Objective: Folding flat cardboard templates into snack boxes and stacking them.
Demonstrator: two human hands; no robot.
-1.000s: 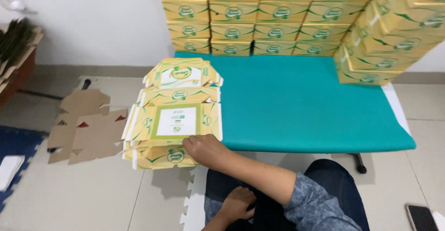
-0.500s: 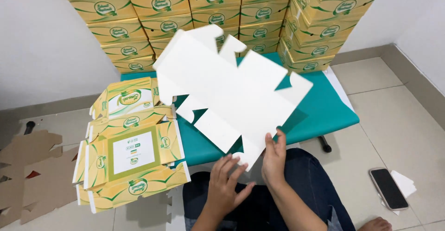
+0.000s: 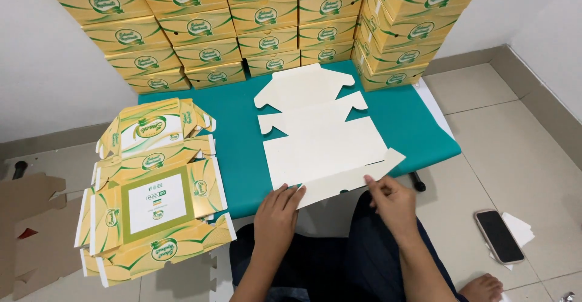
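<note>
— Lying white side up on the green table [image 3: 418, 129]: flat box sheet [image 3: 318, 135], long way running twelve to six.

— Left hand [image 3: 276, 217] flat on near edge; right hand [image 3: 394, 202] pinching flap at three. Both equally near.

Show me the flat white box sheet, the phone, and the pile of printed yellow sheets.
flat white box sheet [image 3: 321, 138], head view, middle panel.
phone [image 3: 498, 236], head view, dark screen.
pile of printed yellow sheets [image 3: 154, 202], head view, top sheet's white panel.
</note>
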